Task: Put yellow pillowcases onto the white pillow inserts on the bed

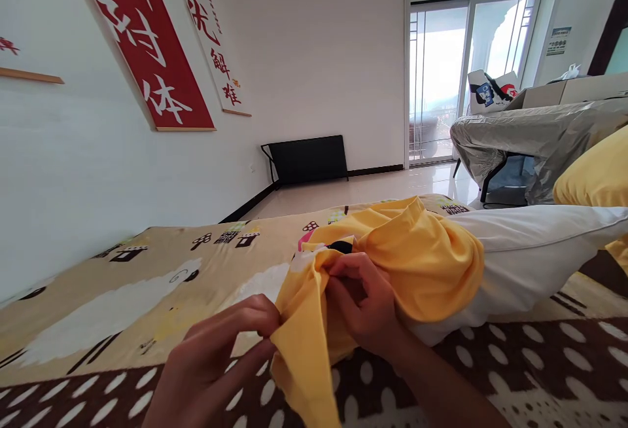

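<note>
A yellow pillowcase [422,264] is bunched over the left end of a white pillow [520,264] lying on the bed. My left hand [220,349] pinches the near left edge of the cloth between thumb and fingers. A little to the right, my right hand [363,297] grips a fold of the same pillowcase close to its opening. One flap of the yellow cloth hangs down between my hands. Beside the right hand, a dark patch and a bit of pink show on the fabric.
The bed is covered by a beige sheet [161,277] with sheep prints and a brown spotted border. Another yellow pillow [596,169] lies at the right. Beyond stand a plastic-covered table [540,120] with boxes, a folded black frame [309,160] and a glass door [439,74].
</note>
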{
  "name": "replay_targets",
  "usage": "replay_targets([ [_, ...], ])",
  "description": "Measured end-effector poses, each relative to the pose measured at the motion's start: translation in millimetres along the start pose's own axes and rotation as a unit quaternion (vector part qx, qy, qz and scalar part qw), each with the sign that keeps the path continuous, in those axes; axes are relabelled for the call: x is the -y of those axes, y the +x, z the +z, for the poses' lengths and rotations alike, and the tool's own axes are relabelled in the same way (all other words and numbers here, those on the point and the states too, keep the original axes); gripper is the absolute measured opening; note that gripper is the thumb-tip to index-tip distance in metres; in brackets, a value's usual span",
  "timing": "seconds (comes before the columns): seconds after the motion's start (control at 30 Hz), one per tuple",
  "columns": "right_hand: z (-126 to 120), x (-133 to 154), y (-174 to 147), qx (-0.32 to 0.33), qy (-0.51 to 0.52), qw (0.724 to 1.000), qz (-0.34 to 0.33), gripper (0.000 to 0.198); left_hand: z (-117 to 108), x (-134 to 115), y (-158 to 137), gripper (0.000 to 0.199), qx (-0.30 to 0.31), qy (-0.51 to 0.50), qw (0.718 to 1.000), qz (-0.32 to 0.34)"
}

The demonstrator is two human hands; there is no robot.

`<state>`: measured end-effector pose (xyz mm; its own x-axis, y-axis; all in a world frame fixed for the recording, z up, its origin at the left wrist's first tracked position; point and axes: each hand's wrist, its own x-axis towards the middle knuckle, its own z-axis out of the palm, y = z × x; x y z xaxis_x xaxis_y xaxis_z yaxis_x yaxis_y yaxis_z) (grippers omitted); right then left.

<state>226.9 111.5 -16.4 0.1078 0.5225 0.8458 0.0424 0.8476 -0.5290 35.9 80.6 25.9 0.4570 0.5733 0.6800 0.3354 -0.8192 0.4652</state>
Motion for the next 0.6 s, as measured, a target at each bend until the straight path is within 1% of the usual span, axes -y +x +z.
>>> replay_targets([
  [0.03, -2, 3, 2, 0.018, -0.005, 1.000, -0.009, 0.009, 5, 0, 0, 0.007, -0.066, -0.016, 0.997, -0.031],
  [0.1, -5, 8, 6, 0.075, -0.036, 0.996, -0.042, 0.008, 17, -4, 3, 0.006, -0.189, -0.039, 0.977, -0.090],
  [0.13, -7, 11, 8, 0.112, -0.056, 0.990, -0.061, 0.004, 23, -6, 4, 0.008, -0.227, -0.044, 0.967, -0.109],
  [0.17, -8, 12, 10, 0.147, -0.074, 0.983, -0.078, 0.002, 28, -7, 6, 0.008, -0.240, -0.044, 0.963, -0.115],
  [0.2, -9, 12, 12, 0.174, -0.084, 0.977, -0.093, 0.005, 32, -8, 8, 0.007, -0.235, -0.036, 0.966, -0.103],
  [0.23, -9, 11, 14, 0.187, -0.085, 0.973, -0.107, 0.006, 34, -8, 10, 0.007, -0.214, -0.021, 0.973, -0.083],
  [0.3, -10, 6, 15, 0.189, -0.071, 0.971, -0.126, 0.008, 35, -5, 11, 0.009, -0.153, 0.020, 0.988, -0.029],
  [0.37, -10, -1, 14, 0.182, -0.052, 0.972, -0.137, 0.012, 33, 1, 11, 0.014, -0.104, 0.055, 0.993, 0.006],
  [0.4, -10, -4, 13, 0.180, -0.048, 0.973, -0.137, 0.012, 32, 4, 10, 0.014, -0.093, 0.065, 0.994, 0.009],
  [0.47, -11, -8, 12, 0.177, -0.048, 0.974, -0.134, 0.009, 31, 8, 8, 0.011, -0.091, 0.069, 0.993, -0.001],
  [0.6, -12, -9, 13, 0.182, -0.042, 0.972, -0.139, 0.003, 30, 11, 6, 0.009, -0.064, 0.065, 0.996, -0.015],
])
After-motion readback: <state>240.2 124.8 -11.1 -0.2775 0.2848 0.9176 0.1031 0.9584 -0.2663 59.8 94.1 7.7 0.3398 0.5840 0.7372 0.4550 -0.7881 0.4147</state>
